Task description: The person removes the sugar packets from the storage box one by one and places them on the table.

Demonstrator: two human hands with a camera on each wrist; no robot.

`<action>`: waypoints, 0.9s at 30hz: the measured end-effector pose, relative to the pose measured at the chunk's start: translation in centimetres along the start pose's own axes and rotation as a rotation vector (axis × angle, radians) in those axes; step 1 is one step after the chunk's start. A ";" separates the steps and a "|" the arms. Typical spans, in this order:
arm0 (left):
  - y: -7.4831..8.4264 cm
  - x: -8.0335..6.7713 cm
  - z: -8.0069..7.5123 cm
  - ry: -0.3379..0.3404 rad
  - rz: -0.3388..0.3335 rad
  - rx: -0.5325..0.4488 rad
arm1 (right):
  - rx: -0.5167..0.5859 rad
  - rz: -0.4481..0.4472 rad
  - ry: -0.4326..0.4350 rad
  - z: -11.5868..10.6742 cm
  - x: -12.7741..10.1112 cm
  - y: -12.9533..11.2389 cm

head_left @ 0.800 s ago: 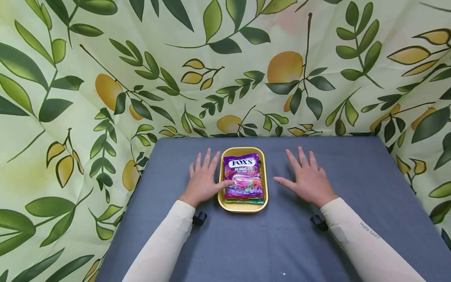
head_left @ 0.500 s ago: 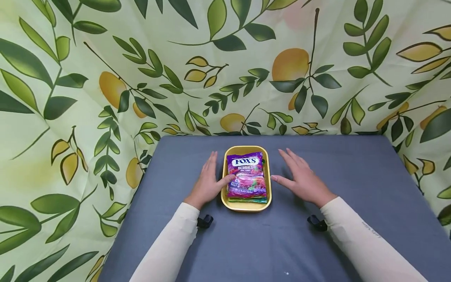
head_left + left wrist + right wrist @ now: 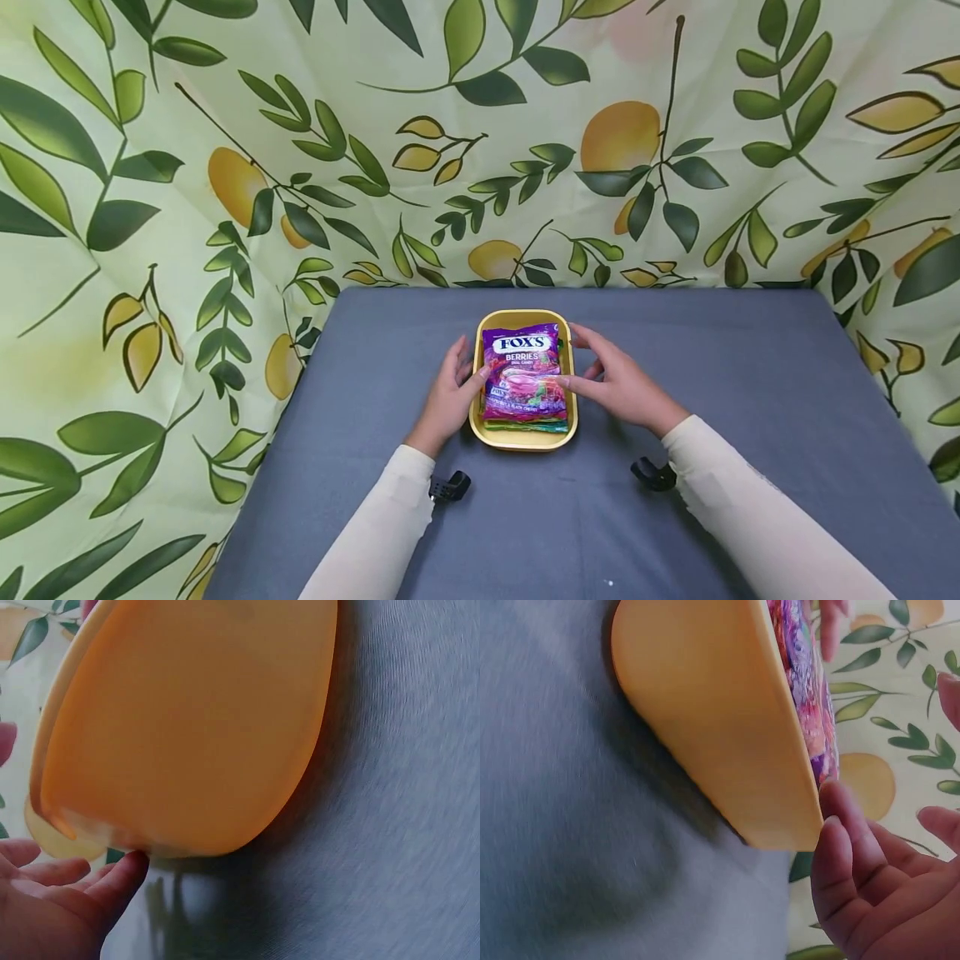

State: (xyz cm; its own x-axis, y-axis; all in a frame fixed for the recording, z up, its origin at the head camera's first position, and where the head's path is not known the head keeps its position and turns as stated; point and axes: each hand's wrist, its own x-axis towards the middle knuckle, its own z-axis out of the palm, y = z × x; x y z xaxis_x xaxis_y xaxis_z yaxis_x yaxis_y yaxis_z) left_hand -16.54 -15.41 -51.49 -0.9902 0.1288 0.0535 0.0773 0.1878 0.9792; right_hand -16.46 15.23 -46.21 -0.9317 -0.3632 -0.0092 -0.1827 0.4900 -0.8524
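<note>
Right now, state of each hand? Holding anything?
Left hand: open, thumb on the purple candy bag in the yellow tray, gripping nothing.
Right hand: open, fingers curved over the tray's right rim, thumb touching the bag.

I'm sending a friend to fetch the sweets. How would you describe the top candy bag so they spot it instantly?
Look at the grey table in front of the leaf-and-lemon curtain; near its far middle sits a yellow tray, flanked by the left hand and the right hand. The candy bag lies on top in it: shiny purple, printed FOX'S BERRIES, unlike the green-edged packet peeking out beneath.
</note>
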 end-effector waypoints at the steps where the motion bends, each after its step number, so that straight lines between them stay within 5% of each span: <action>1: -0.1 -0.1 0.1 0.000 -0.002 -0.026 | 0.029 0.003 -0.009 0.1 0.1 0.1; 8: -1.1 -0.5 0.9 0.009 -0.086 -0.171 | 0.131 0.043 -0.051 0.6 0.8 0.3; 27: -3.1 -1.1 1.3 0.041 -0.140 -0.377 | 0.046 0.034 -0.040 2.4 2.4 -0.9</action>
State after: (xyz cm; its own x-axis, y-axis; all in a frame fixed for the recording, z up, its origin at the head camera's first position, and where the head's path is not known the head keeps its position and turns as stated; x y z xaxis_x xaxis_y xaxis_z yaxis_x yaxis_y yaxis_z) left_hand -15.57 -14.85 -54.85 -0.9926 0.0867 -0.0853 -0.0991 -0.1709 0.9803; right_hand -17.74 12.00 -46.77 -0.9235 -0.3790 -0.0584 -0.1358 0.4655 -0.8745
